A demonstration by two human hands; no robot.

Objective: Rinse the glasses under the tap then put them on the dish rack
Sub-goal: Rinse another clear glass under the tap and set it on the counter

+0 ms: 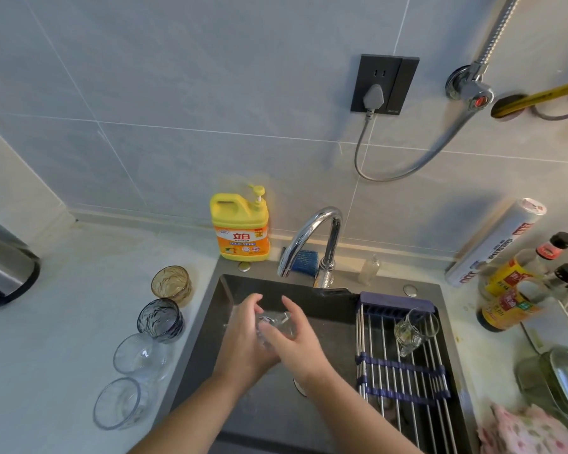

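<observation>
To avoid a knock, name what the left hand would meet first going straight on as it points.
Likely the tap spout, just beyond the left hand holding the glass; depth is unclear.

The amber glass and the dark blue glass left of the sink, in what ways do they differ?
Colour: the amber glass is brownish yellow, the dark blue glass is smoky blue. Place: the amber glass stands farther back, nearer the yellow soap bottle; the dark blue glass stands in front of it, beside a clear glass. Both stand upright on the counter, mouth up, with patterned walls.
</observation>
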